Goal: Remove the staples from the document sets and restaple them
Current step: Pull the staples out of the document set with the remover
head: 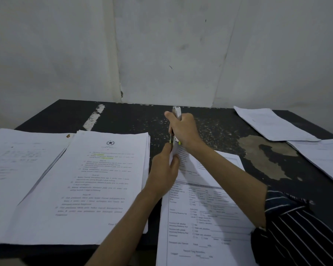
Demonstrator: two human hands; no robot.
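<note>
A printed form set [204,214] lies in front of me on the black table [135,120], its top left corner lifted. My left hand [164,171] pinches that lifted corner. My right hand [183,129] grips a silver stapler [176,112] with yellow-green trim, held upright with its lower end at the corner of the form. The corner itself is mostly hidden between the two hands.
A thick stack of printed documents [88,189] lies at the left, with more sheets [13,166] beside it. Two other paper sets [273,123] [323,156] lie at the far right. A worn grey patch [261,150] marks the table. A white wall stands behind.
</note>
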